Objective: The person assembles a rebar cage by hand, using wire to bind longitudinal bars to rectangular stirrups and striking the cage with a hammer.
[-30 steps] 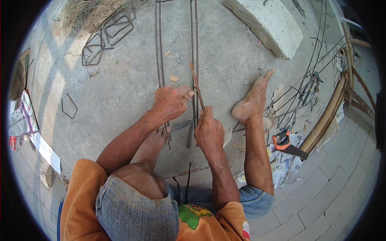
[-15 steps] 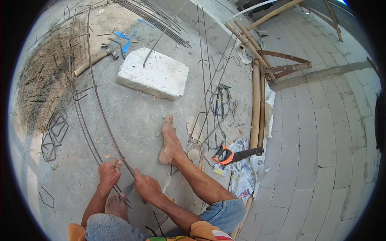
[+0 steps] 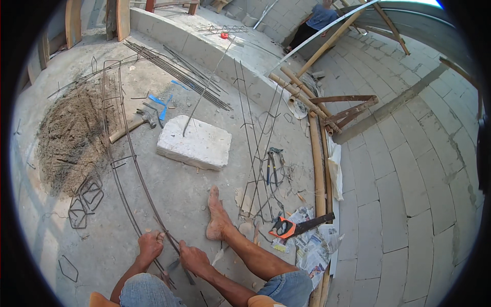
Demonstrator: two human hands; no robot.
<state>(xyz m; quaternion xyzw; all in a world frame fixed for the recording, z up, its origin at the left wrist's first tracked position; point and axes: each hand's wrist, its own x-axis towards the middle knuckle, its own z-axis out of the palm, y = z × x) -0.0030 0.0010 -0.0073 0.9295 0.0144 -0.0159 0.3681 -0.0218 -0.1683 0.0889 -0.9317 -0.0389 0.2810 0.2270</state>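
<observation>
A long, narrow rebar frame (image 3: 144,188) with bent stirrups runs from the upper left down to my hands. My left hand (image 3: 151,245) is closed at its near end, fingers curled against the bars. Just to the right, my right hand (image 3: 193,257) is a fist beside the right-hand bar. A dark metal tool (image 3: 191,279) sticks out below that fist; its working end is hidden. My bare right foot (image 3: 219,222) rests on the concrete, to the right of the frame.
Ahead lies a white block (image 3: 194,143), with a hammer (image 3: 134,129) and a sand heap (image 3: 71,138) left of it. To the right are a second rebar frame (image 3: 249,138), pliers (image 3: 271,166), a handsaw (image 3: 299,226) and bamboo poles (image 3: 316,169). A person (image 3: 319,20) is far off.
The view has tilted up, so the floor things sit lower and a person shows at the top. Both hands stay at the frame's near end; more of the dark tool shows below my right fist.
</observation>
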